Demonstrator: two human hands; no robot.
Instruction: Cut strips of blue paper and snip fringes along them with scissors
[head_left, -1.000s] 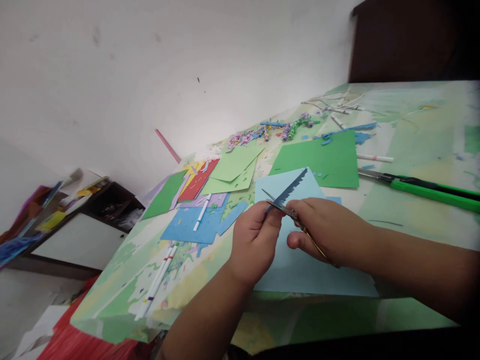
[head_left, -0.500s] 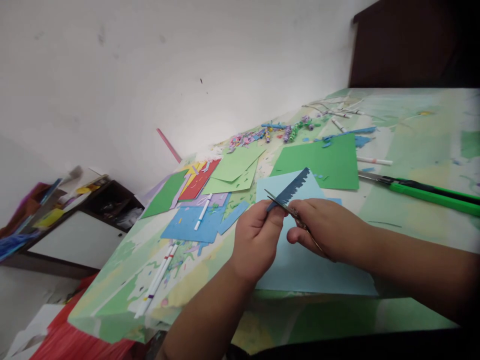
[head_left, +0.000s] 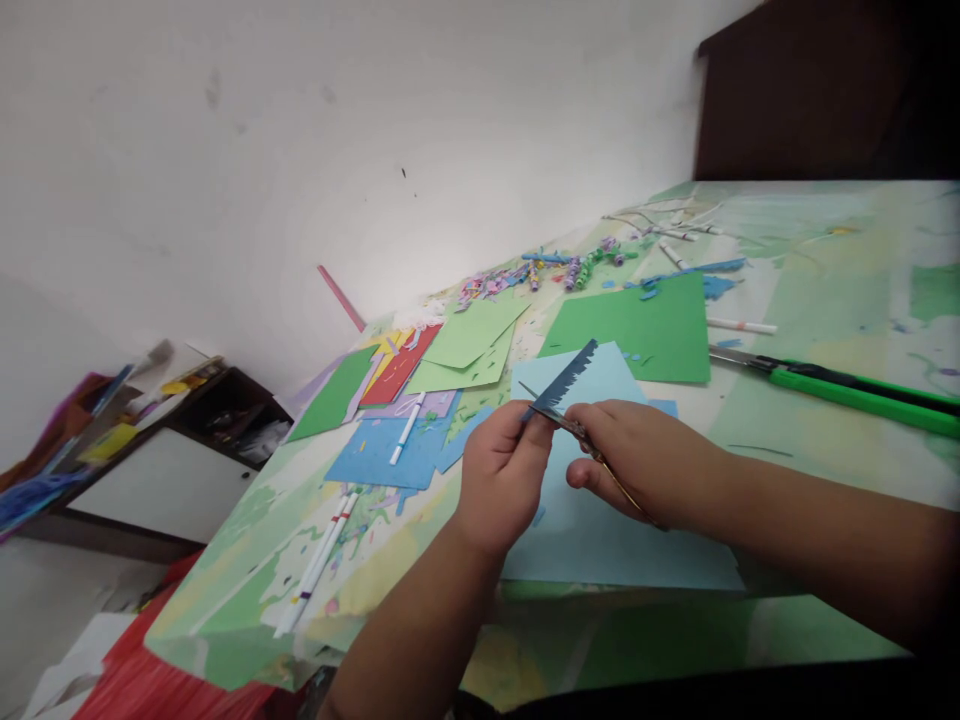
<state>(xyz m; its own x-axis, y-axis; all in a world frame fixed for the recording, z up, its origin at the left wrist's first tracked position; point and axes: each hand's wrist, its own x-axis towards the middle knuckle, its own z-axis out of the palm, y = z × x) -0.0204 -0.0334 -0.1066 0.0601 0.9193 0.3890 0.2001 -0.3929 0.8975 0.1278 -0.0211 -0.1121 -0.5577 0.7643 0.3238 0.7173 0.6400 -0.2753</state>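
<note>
Closest in, left hand (head_left: 502,485): pinched on the lower end of a dark blue strip (head_left: 564,380).
Right hand (head_left: 654,458): clamped on the handle of the scissors (head_left: 591,446), just beside the left hand.
Scissors: laid across the strip close to the pinched end.
Dark blue strip: slanting up from the left hand, above a light blue sheet (head_left: 615,552), fringed along one edge.
Light blue sheet: lying at the near edge of the surface (head_left: 832,300), beneath both hands.
White sticks (head_left: 321,558): lying side by side, left of the left hand.
Blue sheet (head_left: 382,455): strewn with scraps, beyond the sticks.
Green cutter (head_left: 847,391): lying at right, blade tip just beside a dark green sheet (head_left: 637,325).
Pale green sheets (head_left: 474,335): overlapping, near a red sheet (head_left: 399,370).
Rolled paper pieces (head_left: 584,274): lying near the far edge, before a pale wall (head_left: 300,170).
</note>
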